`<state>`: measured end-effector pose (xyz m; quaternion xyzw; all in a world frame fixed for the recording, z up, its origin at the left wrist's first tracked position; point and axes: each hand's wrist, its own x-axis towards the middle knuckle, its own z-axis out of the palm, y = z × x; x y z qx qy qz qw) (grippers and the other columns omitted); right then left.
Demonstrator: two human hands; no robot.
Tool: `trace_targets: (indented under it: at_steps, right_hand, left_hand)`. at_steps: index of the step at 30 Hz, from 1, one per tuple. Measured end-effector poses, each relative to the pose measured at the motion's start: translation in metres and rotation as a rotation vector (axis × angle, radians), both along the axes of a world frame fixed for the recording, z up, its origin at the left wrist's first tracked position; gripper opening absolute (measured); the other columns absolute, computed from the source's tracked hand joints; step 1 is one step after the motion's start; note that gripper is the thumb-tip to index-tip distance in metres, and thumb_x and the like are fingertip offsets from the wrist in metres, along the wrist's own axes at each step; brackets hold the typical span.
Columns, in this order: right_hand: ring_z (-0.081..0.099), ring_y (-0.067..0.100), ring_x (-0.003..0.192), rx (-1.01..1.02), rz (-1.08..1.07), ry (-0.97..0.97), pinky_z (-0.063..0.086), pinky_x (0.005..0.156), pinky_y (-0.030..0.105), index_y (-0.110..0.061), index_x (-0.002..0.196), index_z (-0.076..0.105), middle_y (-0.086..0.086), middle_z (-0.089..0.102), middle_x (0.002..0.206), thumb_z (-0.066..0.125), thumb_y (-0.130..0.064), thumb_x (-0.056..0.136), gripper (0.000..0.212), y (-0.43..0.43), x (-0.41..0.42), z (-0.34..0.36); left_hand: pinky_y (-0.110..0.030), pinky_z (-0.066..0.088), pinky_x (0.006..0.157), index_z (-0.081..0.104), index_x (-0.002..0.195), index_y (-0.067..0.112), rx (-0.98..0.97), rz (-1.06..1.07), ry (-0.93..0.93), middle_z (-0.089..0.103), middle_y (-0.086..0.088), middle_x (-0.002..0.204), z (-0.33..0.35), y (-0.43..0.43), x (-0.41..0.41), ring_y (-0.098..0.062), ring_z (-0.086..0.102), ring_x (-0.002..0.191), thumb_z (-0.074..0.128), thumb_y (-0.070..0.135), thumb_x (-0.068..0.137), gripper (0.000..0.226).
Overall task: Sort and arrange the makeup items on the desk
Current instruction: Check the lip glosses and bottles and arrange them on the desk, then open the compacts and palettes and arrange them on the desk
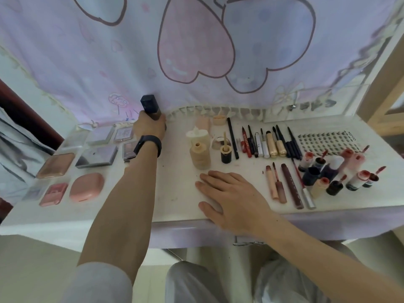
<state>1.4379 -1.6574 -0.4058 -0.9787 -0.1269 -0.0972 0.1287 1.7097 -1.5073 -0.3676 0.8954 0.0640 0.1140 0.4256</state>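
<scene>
My left hand (149,125) grips a foundation bottle with a dark square cap (150,106), held upright at the back of the white desk (175,206). My right hand (229,195) lies flat and open on the desk front, holding nothing. Beige foundation bottles (200,154) stand mid-desk beside a black-based pot with an applicator (225,153). Palettes and compacts (96,155) lie in rows at the left, with a pink compact (87,186) in front. A row of pencils and mascaras (266,144) lies right of centre. Lip glosses (282,184) and open lip tints (341,171) sit at the right.
A sheet of false-lash clusters (325,141) lies at the back right. A pastel curtain with heart prints (196,51) hangs right behind the desk. A wooden frame (384,101) rises at the far right. My knees (192,283) are under the desk's front edge.
</scene>
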Motion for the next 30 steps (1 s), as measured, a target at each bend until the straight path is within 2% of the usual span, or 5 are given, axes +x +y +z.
trace_targets:
  at_steps: [8,13,18,22,30]
  right_hand:
    - [0.025,0.01,0.151,0.003,0.001,0.039,0.014,0.121,0.03,-0.031,0.154,0.039,-0.012,0.035,0.161,0.023,-0.06,0.1,0.062,-0.003,0.001,-0.007]
    - [0.022,0.005,0.151,0.047,-0.014,0.019,0.006,0.118,0.023,-0.035,0.153,0.04,-0.016,0.034,0.161,0.029,-0.06,0.1,0.059,-0.002,0.001,-0.005]
    - [0.04,0.005,0.139,0.249,-0.053,0.047,0.025,0.115,0.027,-0.034,0.142,0.053,-0.017,0.051,0.148,0.038,-0.062,0.097,0.055,-0.004,-0.003,0.002]
    - [0.062,-0.001,0.093,0.635,-0.135,0.007,0.052,0.086,0.029,-0.039,0.113,0.065,-0.019,0.068,0.099,0.035,-0.077,0.088,0.054,-0.01,-0.009,0.005]
    - [0.051,0.006,0.054,0.86,-0.187,0.008,0.043,0.054,0.026,-0.034,0.089,0.056,-0.005,0.06,0.065,0.027,-0.089,0.084,0.062,-0.013,-0.003,0.007]
  left_hand:
    - [-0.035,0.053,0.092,0.068,0.101,0.021,-0.61,-0.146,-0.006,0.072,0.001,0.104,0.021,0.016,-0.056,-0.02,0.067,0.101,0.076,0.034,0.085,0.023]
    - [-0.038,0.06,0.082,0.072,0.107,0.023,-0.926,-0.383,0.131,0.073,0.001,0.095,0.038,0.046,-0.121,-0.023,0.071,0.097,0.077,0.038,0.085,0.027]
    - [-0.039,0.057,0.076,0.067,0.113,0.012,-0.909,-0.448,0.181,0.07,-0.003,0.105,0.022,0.052,-0.179,-0.024,0.071,0.096,0.071,0.04,0.09,0.037]
    - [-0.03,0.05,0.065,0.065,0.119,0.009,-0.735,-0.444,0.149,0.072,-0.011,0.11,0.006,0.045,-0.212,-0.023,0.07,0.083,0.067,0.045,0.091,0.045]
    - [-0.019,0.045,0.053,0.075,0.09,0.012,-0.438,-0.547,0.005,0.071,0.0,0.074,-0.004,0.011,-0.232,-0.015,0.061,0.058,0.068,0.028,0.093,0.018]
